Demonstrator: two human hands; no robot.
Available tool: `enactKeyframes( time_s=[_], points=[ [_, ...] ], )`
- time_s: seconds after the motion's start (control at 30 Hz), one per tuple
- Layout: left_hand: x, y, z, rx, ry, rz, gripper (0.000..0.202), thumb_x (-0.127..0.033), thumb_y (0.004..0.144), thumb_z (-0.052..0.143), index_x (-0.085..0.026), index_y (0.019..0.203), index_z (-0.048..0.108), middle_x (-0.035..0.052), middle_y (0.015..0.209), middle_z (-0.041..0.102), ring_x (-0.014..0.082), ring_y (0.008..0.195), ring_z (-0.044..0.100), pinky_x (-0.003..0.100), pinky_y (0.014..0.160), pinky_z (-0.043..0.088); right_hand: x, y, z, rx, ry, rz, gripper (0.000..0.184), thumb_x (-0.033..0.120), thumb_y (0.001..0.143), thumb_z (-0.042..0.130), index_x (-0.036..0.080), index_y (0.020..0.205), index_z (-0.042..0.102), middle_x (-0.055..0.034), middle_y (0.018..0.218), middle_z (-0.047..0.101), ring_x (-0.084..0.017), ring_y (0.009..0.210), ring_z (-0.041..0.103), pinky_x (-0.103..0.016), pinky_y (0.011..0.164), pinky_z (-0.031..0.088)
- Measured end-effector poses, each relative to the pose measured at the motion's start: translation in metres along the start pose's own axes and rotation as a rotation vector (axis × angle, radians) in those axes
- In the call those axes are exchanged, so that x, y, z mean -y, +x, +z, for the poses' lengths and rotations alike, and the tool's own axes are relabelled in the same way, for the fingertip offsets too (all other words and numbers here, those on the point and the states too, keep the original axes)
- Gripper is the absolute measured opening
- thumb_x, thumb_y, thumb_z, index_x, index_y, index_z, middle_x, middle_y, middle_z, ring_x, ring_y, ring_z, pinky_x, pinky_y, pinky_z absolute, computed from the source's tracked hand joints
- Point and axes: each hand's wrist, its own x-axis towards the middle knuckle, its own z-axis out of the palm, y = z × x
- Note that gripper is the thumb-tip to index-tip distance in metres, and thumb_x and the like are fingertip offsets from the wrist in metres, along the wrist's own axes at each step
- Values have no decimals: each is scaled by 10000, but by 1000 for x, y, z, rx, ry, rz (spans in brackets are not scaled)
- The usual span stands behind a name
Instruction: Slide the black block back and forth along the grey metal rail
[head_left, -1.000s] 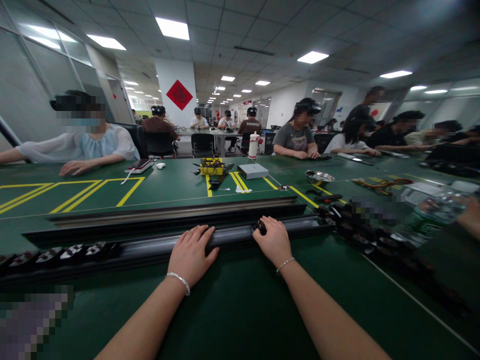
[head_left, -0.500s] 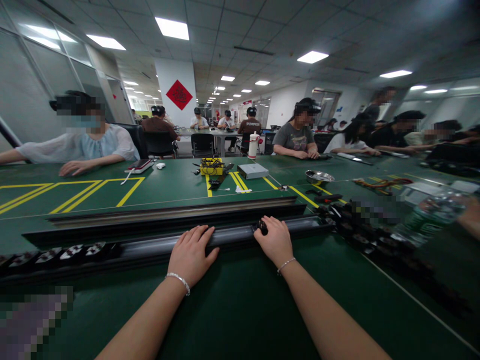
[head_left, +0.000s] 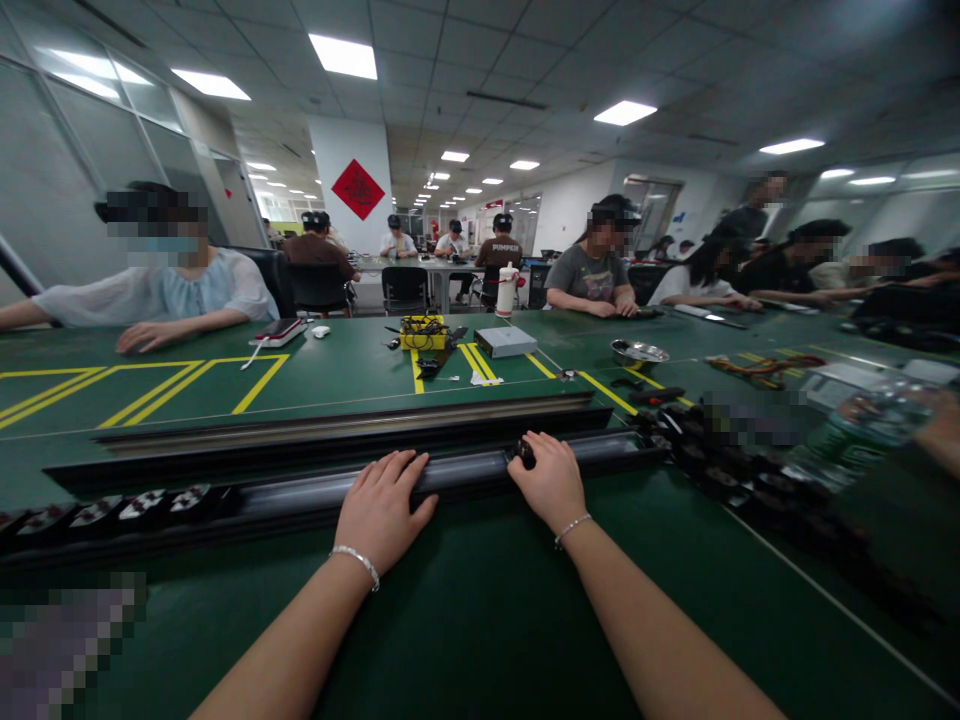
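Note:
A long black rail (head_left: pixel 465 468) with a grey channel along it lies across the green table in front of me. My left hand (head_left: pixel 381 512) rests flat on its near side, fingers stretched and thumb apart. Farther right, my right hand (head_left: pixel 550 484) is closed around a small dark part (head_left: pixel 526 455) at the channel; the fingers hide most of it. Several similar black pieces with metallic tops (head_left: pixel 142 505) sit in a row at the rail's left end. Behind it lie more long dark profiles (head_left: pixel 360 428), parallel to the rail.
Many black pieces (head_left: pixel 720 460) are heaped at the rail's right end, near a plastic bottle (head_left: pixel 855 430). Beyond are a metal bowl (head_left: pixel 639 353), a grey box (head_left: pixel 506 343), a yellow block with cables (head_left: pixel 424 332) and red-handled pliers (head_left: pixel 660 397). People sit across the table.

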Motion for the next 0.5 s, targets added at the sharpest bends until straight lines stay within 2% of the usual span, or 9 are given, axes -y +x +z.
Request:
enactKeyframes(
  time_s=[0.3, 0.5],
  points=[
    [0, 0, 0, -7, 16, 4, 474, -427, 778, 449, -251, 1217, 478, 40, 1272, 501, 229, 1179, 425, 402, 989, 326, -4, 1, 2, -7, -5, -36, 395, 287, 709, 467, 120, 1027, 629, -99, 1123, 603, -230, 1098, 487, -354, 962, 316],
    [-1, 0, -1, -15, 17, 6, 477, -425, 778, 451, -243, 1217, 480, 37, 1263, 510, 230, 1166, 436, 399, 987, 331, -4, 0, 0, -15, -35, -13, 389, 312, 716, 463, 157, 1034, 625, -69, 1137, 599, -238, 1125, 464, -420, 1012, 221]
  ],
)
